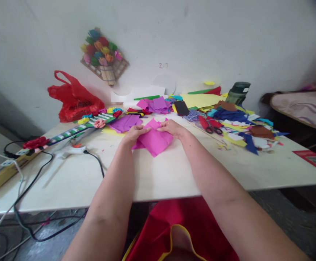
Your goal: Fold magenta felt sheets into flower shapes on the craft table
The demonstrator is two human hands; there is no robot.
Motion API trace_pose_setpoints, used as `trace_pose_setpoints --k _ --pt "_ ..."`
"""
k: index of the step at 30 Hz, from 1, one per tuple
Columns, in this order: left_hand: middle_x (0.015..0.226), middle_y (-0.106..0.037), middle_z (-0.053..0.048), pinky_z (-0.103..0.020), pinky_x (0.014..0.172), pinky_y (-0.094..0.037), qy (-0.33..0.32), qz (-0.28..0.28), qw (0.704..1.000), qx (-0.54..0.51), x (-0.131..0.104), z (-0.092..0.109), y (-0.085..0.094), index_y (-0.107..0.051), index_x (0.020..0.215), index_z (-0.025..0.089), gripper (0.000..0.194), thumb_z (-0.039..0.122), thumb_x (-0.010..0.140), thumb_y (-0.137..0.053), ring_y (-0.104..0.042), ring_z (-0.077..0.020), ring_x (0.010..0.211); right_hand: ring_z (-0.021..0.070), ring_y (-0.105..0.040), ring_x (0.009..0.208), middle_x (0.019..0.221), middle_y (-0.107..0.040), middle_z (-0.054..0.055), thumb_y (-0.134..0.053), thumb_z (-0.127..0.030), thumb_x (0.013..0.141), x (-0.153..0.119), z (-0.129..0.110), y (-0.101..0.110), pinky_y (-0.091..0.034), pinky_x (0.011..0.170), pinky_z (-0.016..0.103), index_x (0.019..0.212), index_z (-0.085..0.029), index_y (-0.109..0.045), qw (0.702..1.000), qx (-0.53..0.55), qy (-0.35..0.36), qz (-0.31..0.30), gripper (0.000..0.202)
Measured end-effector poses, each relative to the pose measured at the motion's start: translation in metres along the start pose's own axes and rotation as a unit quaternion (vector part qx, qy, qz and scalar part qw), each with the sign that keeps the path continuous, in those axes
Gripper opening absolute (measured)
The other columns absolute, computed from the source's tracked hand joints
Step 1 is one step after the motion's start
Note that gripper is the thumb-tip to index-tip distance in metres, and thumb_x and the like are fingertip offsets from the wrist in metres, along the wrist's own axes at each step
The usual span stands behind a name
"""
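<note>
Between my hands is a bright magenta piece of paper (155, 142), its lower corner pointing toward me just over the table. My left hand (136, 133) pinches its upper left side, thumb on top. On the upper right side, my right hand (171, 128) pinches the same sheet between thumb and fingers. The fingers under the paper are hidden. Another magenta edge shows beneath it at the left; whether it is a separate piece I cannot tell. Close behind my left hand lies a stack of purple paper squares (126, 122).
Scissors (210, 127) and a heap of paper scraps (245, 123) lie to the right, with a dark bottle (238, 92) behind. A phone (181, 108) lies at the back. On the left are a glue gun (70, 150) with its cord and a red plastic bag (76, 98).
</note>
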State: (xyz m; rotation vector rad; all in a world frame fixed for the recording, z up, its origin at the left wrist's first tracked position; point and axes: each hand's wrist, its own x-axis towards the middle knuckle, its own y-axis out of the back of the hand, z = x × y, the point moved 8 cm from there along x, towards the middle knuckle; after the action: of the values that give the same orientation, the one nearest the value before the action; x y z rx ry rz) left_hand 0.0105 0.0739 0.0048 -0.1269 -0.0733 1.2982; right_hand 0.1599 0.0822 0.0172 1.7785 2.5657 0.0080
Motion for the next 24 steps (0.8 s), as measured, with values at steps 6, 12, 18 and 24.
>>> trace_pose_setpoints --k 6,12,18,24 --pt "0.062 -0.065 -0.003 -0.024 0.050 -0.044 -0.008 0.022 0.999 0.022 -0.0023 0.0023 -0.0017 -0.065 0.070 0.012 0.036 0.034 0.050 -0.085 -0.057 -0.0114 0.049 0.0158 -0.061 0.077 0.069 -0.066 0.003 -0.080 -0.025 0.051 0.0031 -0.0001 -0.0020 -0.046 0.078 0.029 0.060 -0.014 -0.068 0.999 -0.043 0.023 -0.005 0.018" --pt "0.070 -0.068 -0.004 -0.025 0.054 -0.049 -0.006 0.005 1.000 0.001 -0.0009 -0.0003 -0.0031 -0.067 0.077 0.013 0.038 0.033 0.051 -0.085 -0.061 -0.0136 0.056 0.0131 -0.059 0.073 0.067 -0.065 0.001 -0.077 -0.023 0.053 0.0047 0.0002 -0.0024 -0.046 0.074 0.025 0.058 -0.014 -0.067 0.997 -0.060 0.039 0.003 0.014" --pt "0.069 -0.069 -0.007 -0.025 0.051 -0.048 -0.003 0.021 0.999 0.034 0.0009 -0.0038 0.0021 -0.068 0.077 0.011 0.035 0.030 0.053 -0.084 -0.062 -0.0149 0.053 0.0097 -0.053 0.060 0.059 -0.059 -0.003 -0.076 -0.025 0.054 0.0048 0.0018 0.0000 -0.043 0.064 0.024 0.058 -0.015 -0.064 0.997 -0.058 0.038 0.027 0.016" --pt "0.073 -0.070 -0.008 -0.026 0.056 -0.051 -0.005 -0.006 1.000 0.012 0.0024 -0.0037 0.0018 -0.070 0.079 0.010 0.036 0.029 0.053 -0.085 -0.063 -0.0150 0.056 0.0093 -0.051 0.058 0.057 -0.058 -0.003 -0.075 -0.024 0.051 0.0061 -0.0008 0.0045 -0.041 0.062 0.023 0.056 -0.015 -0.064 0.996 -0.059 0.049 0.054 0.015"
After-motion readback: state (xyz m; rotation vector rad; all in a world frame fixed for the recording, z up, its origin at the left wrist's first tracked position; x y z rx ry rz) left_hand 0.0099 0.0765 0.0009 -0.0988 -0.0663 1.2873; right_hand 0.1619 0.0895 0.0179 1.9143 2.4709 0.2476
